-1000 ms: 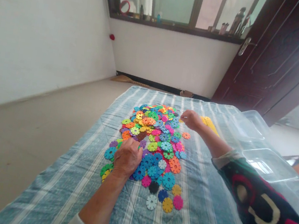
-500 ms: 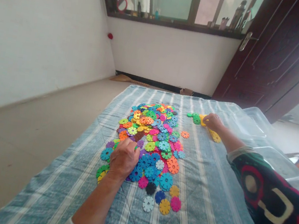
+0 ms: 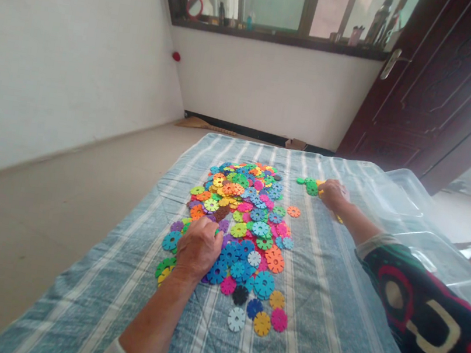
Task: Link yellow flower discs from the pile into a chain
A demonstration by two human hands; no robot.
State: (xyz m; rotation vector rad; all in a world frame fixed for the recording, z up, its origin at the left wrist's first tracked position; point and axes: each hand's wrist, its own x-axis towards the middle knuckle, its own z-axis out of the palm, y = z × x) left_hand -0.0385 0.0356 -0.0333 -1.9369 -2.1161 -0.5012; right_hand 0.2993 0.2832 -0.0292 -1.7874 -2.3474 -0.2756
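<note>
Many colourful notched plastic discs point(image 3: 260, 229), of the snowflake building kind, lie in a long heap on the bed or table cover. My left hand point(image 3: 198, 247) rests on the heap's near left part with its fingers curled closed; a bit of green shows at the fingertips, but what they hold is mostly hidden. Farther off to the right, my right hand point(image 3: 334, 194) is closed on a yellow disc, mostly covered by the fingers. Just left of it lie green discs point(image 3: 312, 187) in a short row. Another yellow piece point(image 3: 339, 218) peeks out under the hand.
Clear plastic boxes point(image 3: 403, 193) stand along the right edge. A blue-and-white striped cloth point(image 3: 111, 299) covers the surface. Several loose discs, among them a pale one point(image 3: 236, 319), lie at the heap's near end. Beyond are a wall, a windowsill and a dark red door point(image 3: 435, 82).
My right hand has shifted slightly right and now covers more of the yellow pieces. My left hand stays closed on the heap. The whole view has shifted slightly.
</note>
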